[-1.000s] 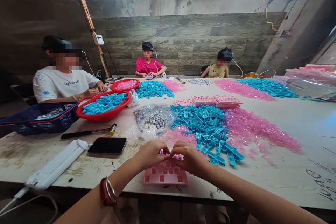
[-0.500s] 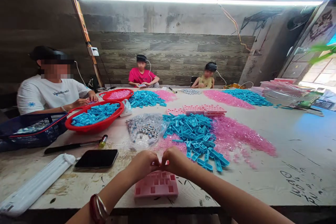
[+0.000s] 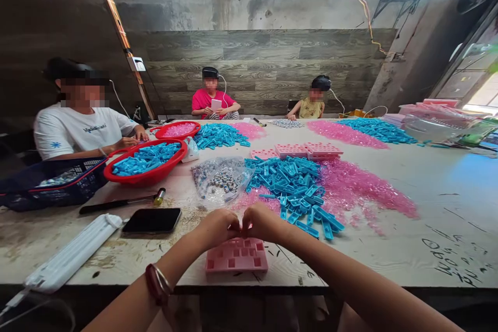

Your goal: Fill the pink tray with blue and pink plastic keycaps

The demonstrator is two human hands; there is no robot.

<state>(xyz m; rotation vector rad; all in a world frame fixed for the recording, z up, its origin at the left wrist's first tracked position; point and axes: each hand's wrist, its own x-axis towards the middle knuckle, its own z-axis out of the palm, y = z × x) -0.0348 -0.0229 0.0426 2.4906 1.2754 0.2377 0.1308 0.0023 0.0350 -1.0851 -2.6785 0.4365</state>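
My left hand [image 3: 216, 228] and my right hand [image 3: 262, 222] meet fingertip to fingertip just above a pink tray with square pockets [image 3: 237, 258] at the table's near edge. Both hands are curled shut in a pinch on a small piece that the fingers hide. Just beyond the hands lie a heap of blue plastic parts [image 3: 292, 184] and a spread of clear pink parts [image 3: 356, 189]. A clear bag of small grey pieces [image 3: 220, 180] rests to the left of the blue heap.
A black phone [image 3: 152, 220], a dark-handled tool [image 3: 120, 201] and a white folded item [image 3: 68, 257] lie at the near left. A red basin of blue parts [image 3: 146, 160] and a blue basket [image 3: 54, 184] stand farther left. Three other people sit around the table [image 3: 412, 241].
The view has swung up and then partly back down. My hands have stayed pinched together over the pink tray. The person in pink has lifted a white item.
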